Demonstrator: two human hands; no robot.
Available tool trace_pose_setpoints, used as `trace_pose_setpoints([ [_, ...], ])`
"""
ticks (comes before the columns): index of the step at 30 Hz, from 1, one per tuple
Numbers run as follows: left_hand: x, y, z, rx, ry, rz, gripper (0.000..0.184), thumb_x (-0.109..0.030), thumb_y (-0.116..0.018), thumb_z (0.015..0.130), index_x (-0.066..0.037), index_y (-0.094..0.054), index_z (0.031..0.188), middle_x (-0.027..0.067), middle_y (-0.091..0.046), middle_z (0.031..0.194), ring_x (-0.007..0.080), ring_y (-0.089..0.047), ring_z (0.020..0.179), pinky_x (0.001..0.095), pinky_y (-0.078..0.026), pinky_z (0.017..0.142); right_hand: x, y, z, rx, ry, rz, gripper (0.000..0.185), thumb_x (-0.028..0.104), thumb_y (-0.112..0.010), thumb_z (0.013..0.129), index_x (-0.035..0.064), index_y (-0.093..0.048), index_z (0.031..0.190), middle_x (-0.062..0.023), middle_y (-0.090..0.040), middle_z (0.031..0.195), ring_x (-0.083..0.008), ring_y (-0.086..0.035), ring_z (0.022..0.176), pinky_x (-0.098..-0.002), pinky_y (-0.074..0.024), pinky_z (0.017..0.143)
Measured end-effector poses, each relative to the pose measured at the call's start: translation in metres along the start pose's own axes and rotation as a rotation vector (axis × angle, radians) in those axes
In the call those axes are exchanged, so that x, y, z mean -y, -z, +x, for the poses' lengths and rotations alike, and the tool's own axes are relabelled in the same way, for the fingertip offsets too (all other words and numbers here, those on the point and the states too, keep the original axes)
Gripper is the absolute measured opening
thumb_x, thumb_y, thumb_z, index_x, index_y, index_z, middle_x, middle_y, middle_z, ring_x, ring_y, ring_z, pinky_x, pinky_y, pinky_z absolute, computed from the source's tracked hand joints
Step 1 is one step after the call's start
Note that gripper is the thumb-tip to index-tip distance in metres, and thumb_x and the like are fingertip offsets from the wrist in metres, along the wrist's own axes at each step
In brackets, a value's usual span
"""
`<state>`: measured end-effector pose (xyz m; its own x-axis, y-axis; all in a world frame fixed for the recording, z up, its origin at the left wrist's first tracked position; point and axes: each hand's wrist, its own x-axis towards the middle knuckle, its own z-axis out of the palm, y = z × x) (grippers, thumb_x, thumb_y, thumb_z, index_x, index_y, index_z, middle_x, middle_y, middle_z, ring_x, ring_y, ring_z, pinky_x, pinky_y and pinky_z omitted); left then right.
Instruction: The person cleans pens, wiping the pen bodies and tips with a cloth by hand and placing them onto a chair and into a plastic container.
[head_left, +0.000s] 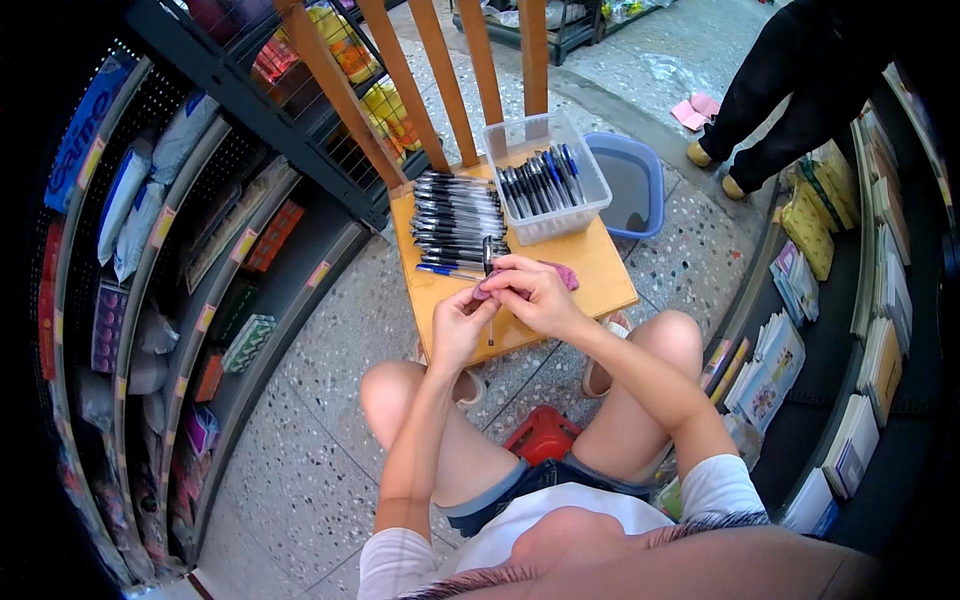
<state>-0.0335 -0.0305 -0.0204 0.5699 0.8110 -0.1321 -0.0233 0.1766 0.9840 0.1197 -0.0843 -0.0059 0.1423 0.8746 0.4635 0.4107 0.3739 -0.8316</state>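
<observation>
Above the wooden chair seat (590, 283), my left hand (461, 322) and my right hand (536, 297) meet around an upright pen (488, 252) with a dark cap. My left fingers pinch the pen's lower part. My right fingers close on a pink cloth (562, 275) bunched about the pen, partly hidden by the hands. Just beyond lies a stack of black pens (445, 215), with a few blue ones at its near end. A clear plastic box (545, 232) holds several black and blue pens, at the seat's right side.
A blue-rimmed basin (655, 205) with greyish water stands right of the chair. Curved shelves of packaged goods (140, 225) flank my left, and shelves with notebooks (770, 365) my right. Another person's legs (790, 95) are at upper right. A red stool (541, 435) is under me.
</observation>
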Motion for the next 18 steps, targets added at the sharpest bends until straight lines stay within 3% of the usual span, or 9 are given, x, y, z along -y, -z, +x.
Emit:
trace_pose_setpoints([
  [6, -0.010, -0.009, -0.002, -0.035, 0.079, -0.065, 0.028, -0.001, -0.067, 0.078, 0.006, -0.057, 0.104, 0.0073, -0.063, 0.088, 0.0110, -0.060, 0.076, 0.0228, -0.049, 0.071, 0.005, 0.010, 0.012, -0.210, -0.162, 0.118, 0.017, -0.001, -0.059, 0.078, 0.0038, -0.068, 0.091, -0.0078, -0.058, 0.092, -0.0160, -0.059, 0.075, -0.0260, -0.0480, 0.065],
  [7, -0.008, -0.009, -0.002, -0.015, 0.078, -0.073, 0.029, -0.001, -0.067, 0.078, 0.007, -0.057, 0.104, 0.0078, -0.063, 0.088, 0.0115, -0.060, 0.076, 0.0231, -0.050, 0.071, 0.006, 0.014, 0.014, -0.197, -0.195, 0.157, 0.016, -0.001, -0.059, 0.082, 0.0039, -0.068, 0.094, -0.0045, -0.055, 0.093, -0.0108, -0.056, 0.075, -0.0220, -0.0455, 0.063],
  [16, -0.005, -0.005, 0.000, -0.021, 0.031, -0.166, 0.026, -0.001, -0.065, 0.081, 0.006, -0.058, 0.105, 0.0073, -0.064, 0.091, 0.0110, -0.060, 0.078, 0.0228, -0.050, 0.073, 0.011, 0.004, 0.003, -0.058, -0.227, 0.126, 0.019, -0.001, -0.059, 0.078, 0.0038, -0.068, 0.094, -0.0061, -0.059, 0.087, -0.0137, -0.058, 0.073, -0.0239, -0.0465, 0.063],
  [18, -0.006, -0.004, 0.000, -0.021, 0.010, -0.164, 0.025, -0.001, -0.064, 0.082, 0.005, -0.059, 0.106, 0.0072, -0.064, 0.092, 0.0111, -0.060, 0.079, 0.0230, -0.050, 0.073, 0.003, 0.001, -0.001, -0.033, -0.119, 0.125, 0.019, 0.000, -0.059, 0.077, 0.0032, -0.068, 0.093, -0.0074, -0.059, 0.088, -0.0170, -0.060, 0.076, -0.0257, -0.0475, 0.066],
])
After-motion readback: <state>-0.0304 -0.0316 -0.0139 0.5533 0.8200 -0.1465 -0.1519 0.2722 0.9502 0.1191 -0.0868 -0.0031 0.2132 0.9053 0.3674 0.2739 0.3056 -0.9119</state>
